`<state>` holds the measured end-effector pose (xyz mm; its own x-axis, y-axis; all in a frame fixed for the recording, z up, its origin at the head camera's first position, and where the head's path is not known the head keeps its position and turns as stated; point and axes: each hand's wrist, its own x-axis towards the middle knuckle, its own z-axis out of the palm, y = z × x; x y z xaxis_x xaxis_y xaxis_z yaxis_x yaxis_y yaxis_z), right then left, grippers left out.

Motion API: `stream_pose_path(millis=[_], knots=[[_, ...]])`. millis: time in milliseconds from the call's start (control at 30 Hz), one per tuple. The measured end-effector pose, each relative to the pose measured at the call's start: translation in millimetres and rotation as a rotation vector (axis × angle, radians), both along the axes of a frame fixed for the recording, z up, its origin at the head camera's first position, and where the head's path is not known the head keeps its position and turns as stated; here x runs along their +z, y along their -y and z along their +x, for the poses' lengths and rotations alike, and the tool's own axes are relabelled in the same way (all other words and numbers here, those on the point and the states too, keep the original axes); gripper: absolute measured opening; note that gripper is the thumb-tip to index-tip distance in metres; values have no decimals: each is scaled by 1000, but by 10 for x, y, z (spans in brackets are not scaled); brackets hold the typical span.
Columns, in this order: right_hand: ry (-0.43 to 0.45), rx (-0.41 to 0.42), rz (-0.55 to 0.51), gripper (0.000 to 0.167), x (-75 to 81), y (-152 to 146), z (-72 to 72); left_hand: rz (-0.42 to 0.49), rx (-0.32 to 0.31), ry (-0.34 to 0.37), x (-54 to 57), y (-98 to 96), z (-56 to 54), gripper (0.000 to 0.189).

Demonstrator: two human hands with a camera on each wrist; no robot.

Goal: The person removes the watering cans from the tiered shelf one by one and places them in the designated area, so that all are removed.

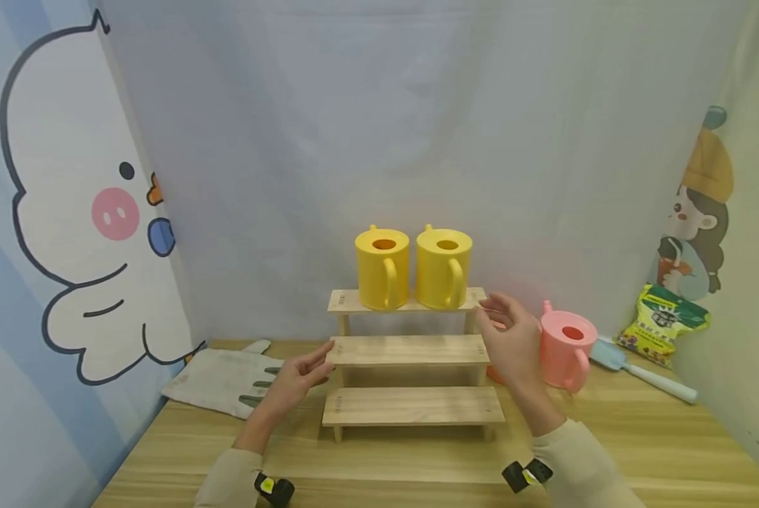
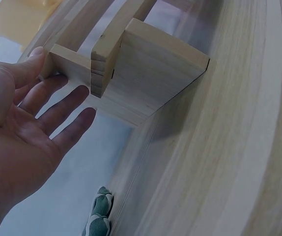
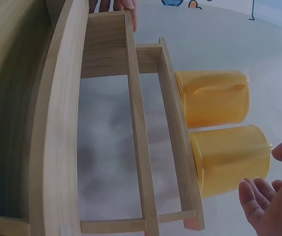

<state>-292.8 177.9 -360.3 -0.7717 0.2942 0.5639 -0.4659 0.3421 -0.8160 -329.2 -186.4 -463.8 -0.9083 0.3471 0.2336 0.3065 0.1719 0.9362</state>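
Head view alone showing pink can, left fingers pinching shelf, right fingers parted

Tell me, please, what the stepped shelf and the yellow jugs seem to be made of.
The stepped shelf: apparently bare, pale wood, since grain lines run lengthwise and no paint shows. The yellow jugs: probably smooth plastic with a slight sheen, judging by their even colour and soft highlights.

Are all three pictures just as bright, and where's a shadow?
Head view: brightest, the yellow watering cans vivid; left wrist view: dimmer, with a soft shadow on the table beside the wooden shelf; right wrist view: also dimmer, the cans looking paler and more orange.
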Motion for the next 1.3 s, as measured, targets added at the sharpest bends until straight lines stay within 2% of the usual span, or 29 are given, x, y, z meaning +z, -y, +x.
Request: stream_pose_path(millis=[267, 533, 800, 1300], knots=[[-5, 49, 19, 39, 137, 204, -188, 1, -15, -19, 3, 11, 5, 55], [-17, 0, 36, 41, 267, 302, -312, 8, -8, -16, 15, 1, 6, 55], [-5, 25, 21, 43, 275, 322, -417, 4, 2, -6, 14, 0, 11, 55], [-42, -54, 10, 38, 317, 387, -514, 8, -6, -1, 23, -7, 1, 56]])
